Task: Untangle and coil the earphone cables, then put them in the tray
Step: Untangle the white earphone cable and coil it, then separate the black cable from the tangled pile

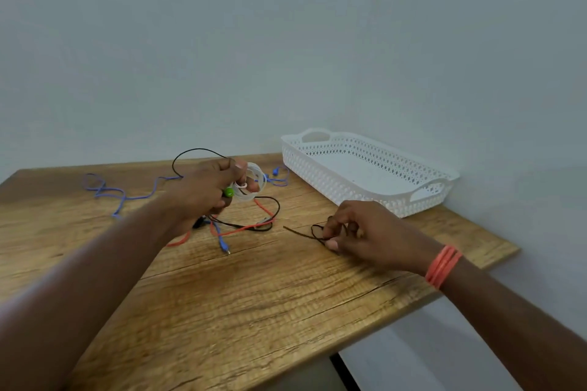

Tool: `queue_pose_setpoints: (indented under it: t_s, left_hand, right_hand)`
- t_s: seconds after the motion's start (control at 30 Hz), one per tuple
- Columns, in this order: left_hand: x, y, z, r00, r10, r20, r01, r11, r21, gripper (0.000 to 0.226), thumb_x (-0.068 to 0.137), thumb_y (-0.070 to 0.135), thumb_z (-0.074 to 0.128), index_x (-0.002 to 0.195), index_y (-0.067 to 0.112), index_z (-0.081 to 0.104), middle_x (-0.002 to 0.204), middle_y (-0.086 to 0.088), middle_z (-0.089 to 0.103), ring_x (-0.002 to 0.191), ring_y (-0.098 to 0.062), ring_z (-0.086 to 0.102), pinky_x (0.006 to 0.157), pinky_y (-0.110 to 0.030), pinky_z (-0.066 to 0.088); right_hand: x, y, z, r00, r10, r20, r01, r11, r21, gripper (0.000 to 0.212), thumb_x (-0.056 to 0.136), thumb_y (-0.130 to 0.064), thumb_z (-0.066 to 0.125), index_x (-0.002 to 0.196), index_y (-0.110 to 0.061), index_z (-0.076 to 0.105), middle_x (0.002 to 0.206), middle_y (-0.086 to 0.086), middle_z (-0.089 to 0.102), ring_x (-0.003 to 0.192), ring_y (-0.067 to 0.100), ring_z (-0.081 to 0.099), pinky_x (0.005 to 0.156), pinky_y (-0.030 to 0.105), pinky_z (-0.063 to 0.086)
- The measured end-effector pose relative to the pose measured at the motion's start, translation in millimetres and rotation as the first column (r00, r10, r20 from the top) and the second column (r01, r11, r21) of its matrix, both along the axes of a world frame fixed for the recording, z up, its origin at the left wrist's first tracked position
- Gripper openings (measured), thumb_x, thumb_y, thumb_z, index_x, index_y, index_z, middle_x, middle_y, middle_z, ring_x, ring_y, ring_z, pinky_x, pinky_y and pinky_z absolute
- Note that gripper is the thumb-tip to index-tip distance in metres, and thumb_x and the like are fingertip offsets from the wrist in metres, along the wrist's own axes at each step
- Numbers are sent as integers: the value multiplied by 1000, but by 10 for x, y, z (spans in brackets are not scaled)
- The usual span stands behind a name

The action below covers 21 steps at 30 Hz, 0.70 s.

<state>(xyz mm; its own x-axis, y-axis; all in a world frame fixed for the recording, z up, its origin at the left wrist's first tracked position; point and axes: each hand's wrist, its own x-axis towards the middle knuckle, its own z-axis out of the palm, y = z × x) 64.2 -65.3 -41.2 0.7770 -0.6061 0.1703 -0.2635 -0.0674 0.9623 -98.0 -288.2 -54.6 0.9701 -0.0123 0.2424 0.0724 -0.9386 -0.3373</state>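
Observation:
My left hand [206, 190] is raised over the table and shut on a coil of white earphone cable [254, 181] with a green piece at its side. Under it a tangle of red cable [241, 232], black cable [270, 209] and blue cable [104, 190] lies on the wood, and a black loop arcs up behind the hand. My right hand [365, 232] rests on the table to the right, its fingers pinching a thin dark tie [314, 233] that is bent into a small loop. The white lattice tray [397, 200] stands at the back right with nothing visible inside.
The wooden table [254, 311] ends close at the right and front, where the floor shows beyond its edge. A pale wall runs right behind the table and tray. A blue plug end [225, 247] lies near the middle. An orange band circles my right wrist.

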Motion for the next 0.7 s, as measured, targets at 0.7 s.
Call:
queue_pose_setpoints:
  t_s: [0.7]
  left_hand:
    - [130,67,-5,989,68,-128,-89,982,-164,33,104,36,37,86,11,51,65,0,49,39,-8,24,41,-21,16]
  right_hand:
    - [1011,750,550,947,261,185,-289,450,845,12,99,-5,48,89,-4,55,75,7,57,59,10,51,54,20,46]
